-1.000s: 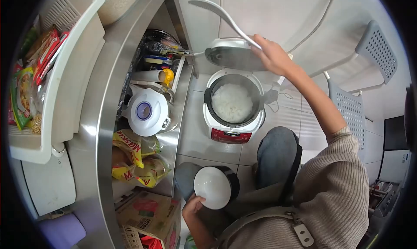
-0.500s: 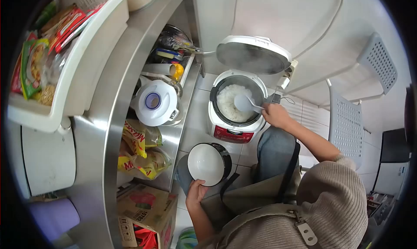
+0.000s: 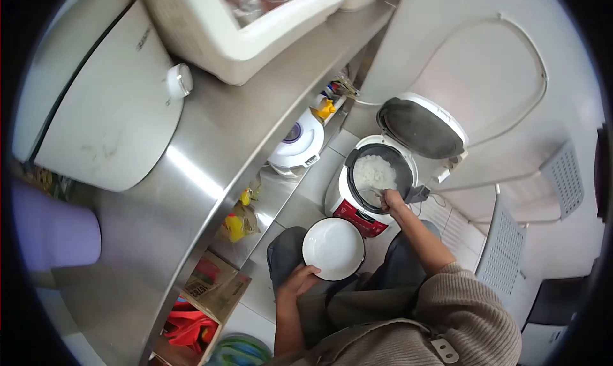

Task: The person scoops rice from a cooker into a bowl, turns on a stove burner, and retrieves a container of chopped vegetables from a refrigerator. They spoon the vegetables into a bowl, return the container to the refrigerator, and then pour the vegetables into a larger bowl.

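My left hand point(image 3: 299, 280) grips the near rim of a white-lined pot point(image 3: 333, 248) with a dark outside; its inside is bare. The thumb lies over the rim. My right hand point(image 3: 391, 201) is closed round the handle of a rice paddle point(image 3: 373, 191), at the near right rim of the rice cooker. Its blade dips low into the cooker and is hard to make out. White rice point(image 3: 375, 172) fills part of the dark inner bowl. The rice cooker point(image 3: 342, 188), white with a red front panel, stands on the floor with its lid point(image 3: 423, 128) raised.
A steel counter point(image 3: 211, 168) runs along the left, with a white bin point(image 3: 211, 47) and a purple container point(image 3: 54, 229) on it. Its lower shelf holds a white-lidded appliance point(image 3: 299, 139). A cardboard box point(image 3: 220, 283) sits below. Perforated grey chairs point(image 3: 501, 248) stand at right.
The view has swung, so the scene is turned and shifted. My right hand has brought the paddle from above the rice down to the cooker's near side. The pot remains in my left hand.
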A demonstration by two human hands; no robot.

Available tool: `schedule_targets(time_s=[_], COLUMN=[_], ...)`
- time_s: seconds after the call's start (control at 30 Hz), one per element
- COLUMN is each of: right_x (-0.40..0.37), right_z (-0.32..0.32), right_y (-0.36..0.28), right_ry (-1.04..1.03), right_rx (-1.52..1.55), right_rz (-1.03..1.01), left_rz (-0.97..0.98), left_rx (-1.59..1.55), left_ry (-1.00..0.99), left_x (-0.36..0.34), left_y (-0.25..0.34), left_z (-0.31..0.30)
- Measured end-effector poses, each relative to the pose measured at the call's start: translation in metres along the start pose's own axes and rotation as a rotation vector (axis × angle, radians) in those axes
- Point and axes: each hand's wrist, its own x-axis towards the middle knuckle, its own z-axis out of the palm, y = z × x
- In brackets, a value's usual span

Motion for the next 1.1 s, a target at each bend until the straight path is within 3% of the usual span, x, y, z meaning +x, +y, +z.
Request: schedule_targets(time_s=[0.13, 0.3, 0.37, 0.4, 0.47, 0.6, 0.83, 1.1], right_x=[0.007, 0.013, 0.015, 0.013, 0.008, 0.022, 0.025, 0.024], right_z=[0.006, 0.018, 0.022, 0.025, 0.034, 0.029, 0.015, 0.014], right_y=[0.005, 0.005, 0.011, 0.013, 0.015, 0.017, 0.017, 0.008], right_ry=[-0.112, 0.011, 0.135, 0.127, 0.369, 0.376, 0.296, 0.298], right_rx=[0.393, 0.382, 0.083, 0.078, -0.279, -0.469, -0.450, -0.326], right_rz=[0.109, 0.005, -0.177, -0.176, -0.427, -0.572, -0.668, -0.601], left_rz=[0.037, 0.086, 0.081, 0.080, 0.077, 0.093, 0.099, 0.079], left_rx=[0.032, 0.045, 0.017, -0.008, -0.014, 0.039, 0.048, 0.067], left_ry=[0.015, -0.022, -0.016, -0.011, -0.001, 0.028, 0.023, 0.106], left_x=[-0.008, -0.015, -0.015, -0.015, -0.015, -0.022, -0.022, -0.037], left_y=[0.003, 0.001, -0.004, -0.006, -0.006, -0.002, -0.008, -0.003], left_z=[0.013, 0.010, 0.005, 0.002, -0.002, 0.009, 0.006, 0.013])
